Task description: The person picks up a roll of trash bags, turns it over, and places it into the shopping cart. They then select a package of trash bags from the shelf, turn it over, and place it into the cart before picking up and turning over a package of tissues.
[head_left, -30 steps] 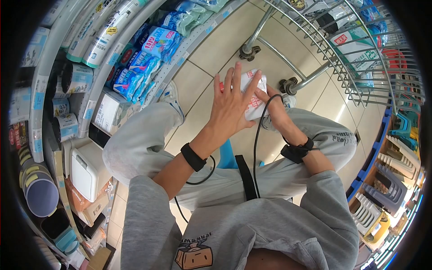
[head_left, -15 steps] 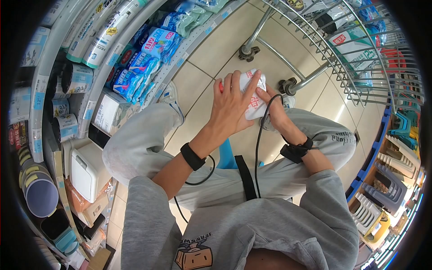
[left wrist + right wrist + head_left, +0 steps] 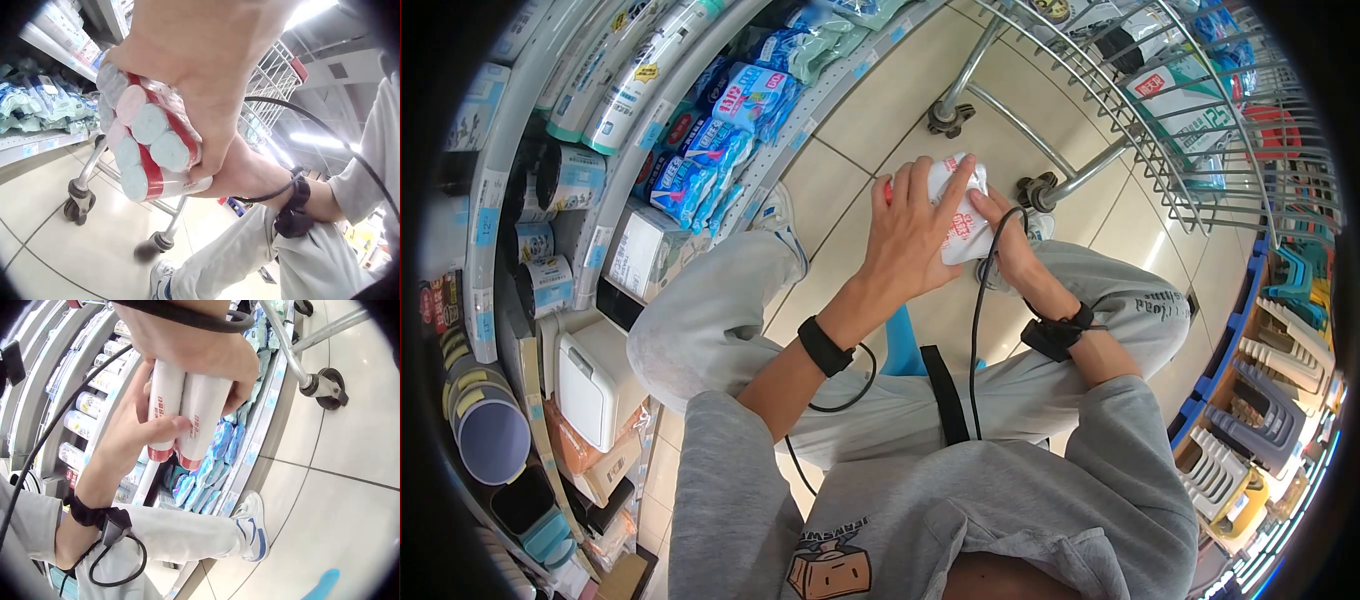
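Both hands hold a wrapped pack of small rolls [image 3: 963,225] in front of the knees, over the floor. Its white wrap carries red print and red bands. In the left wrist view, the rolls' round ends [image 3: 150,124] are pale green, pink and grey. The left hand [image 3: 908,228] lies over the pack's near left side, fingers bent around it. In the right wrist view, the left thumb [image 3: 180,425] presses on the white side of the rolls. The right hand [image 3: 1012,242] grips the right side, its far fingers hidden behind the pack.
A wire shopping cart [image 3: 1175,120] stands ahead on the right, its caster [image 3: 948,120] near the pack. Shelves at left hold blue packets [image 3: 750,95] and a white bin [image 3: 592,385]. Plastic stools [image 3: 1265,415] line the right. A black cable [image 3: 973,330] hangs by the right hand.
The left hand's fingers, straight and spread a second ago, have bent down over the pack. The pack has tilted slightly; the right hand keeps its grip.
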Available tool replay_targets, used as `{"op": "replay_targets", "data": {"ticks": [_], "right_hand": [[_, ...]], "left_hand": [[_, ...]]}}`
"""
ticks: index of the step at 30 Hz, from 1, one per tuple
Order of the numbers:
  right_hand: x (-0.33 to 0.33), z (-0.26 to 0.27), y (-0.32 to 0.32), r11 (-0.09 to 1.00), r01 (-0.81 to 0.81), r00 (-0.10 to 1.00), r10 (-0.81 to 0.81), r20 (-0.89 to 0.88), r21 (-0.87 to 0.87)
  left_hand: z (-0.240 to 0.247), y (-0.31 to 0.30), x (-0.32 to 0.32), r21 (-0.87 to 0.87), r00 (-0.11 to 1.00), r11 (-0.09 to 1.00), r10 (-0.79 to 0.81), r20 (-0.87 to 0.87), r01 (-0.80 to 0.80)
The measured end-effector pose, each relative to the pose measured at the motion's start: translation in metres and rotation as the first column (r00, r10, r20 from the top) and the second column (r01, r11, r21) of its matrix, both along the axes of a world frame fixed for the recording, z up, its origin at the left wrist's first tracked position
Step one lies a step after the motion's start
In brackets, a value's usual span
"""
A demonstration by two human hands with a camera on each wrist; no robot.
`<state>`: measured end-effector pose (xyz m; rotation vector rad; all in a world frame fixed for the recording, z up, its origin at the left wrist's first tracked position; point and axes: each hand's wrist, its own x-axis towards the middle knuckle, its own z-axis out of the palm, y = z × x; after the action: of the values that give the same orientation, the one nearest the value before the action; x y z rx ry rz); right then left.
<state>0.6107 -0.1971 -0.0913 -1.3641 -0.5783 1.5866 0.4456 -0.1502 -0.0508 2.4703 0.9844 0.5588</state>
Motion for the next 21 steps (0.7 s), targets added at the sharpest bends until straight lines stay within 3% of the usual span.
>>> {"op": "replay_targets", "data": {"ticks": [5, 10, 13, 21], "right_hand": [[0.000, 0.002, 0.001, 1.000, 0.001, 1.000, -0.001, 0.000, -0.013], [-0.005, 0.019, 0.000, 0.991, 0.117, 0.974, -0.126, -0.186, -0.059], [-0.004, 0.022, 0.001, 0.988, 0.097, 0.985, -0.112, -0.131, -0.117], [-0.001, 0.011, 0.003, 0.988, 0.140, 0.987, -0.145, -0.076, -0.059]], "left_hand": [[-0.001, 0.002, -0.001, -0.010, 1.000, 1.000, 0.000, 0.004, 0.000], [-0.001, 0.004, -0.001, -0.041, 1.000, 0.999, 0.008, 0.023, -0.007], [0.000, 0.005, -0.002, -0.064, 1.000, 0.998, -0.002, 0.020, 0.003], [0.003, 0.007, -0.003, -0.060, 0.999, 0.998, -0.003, 0.041, 0.005]]}}
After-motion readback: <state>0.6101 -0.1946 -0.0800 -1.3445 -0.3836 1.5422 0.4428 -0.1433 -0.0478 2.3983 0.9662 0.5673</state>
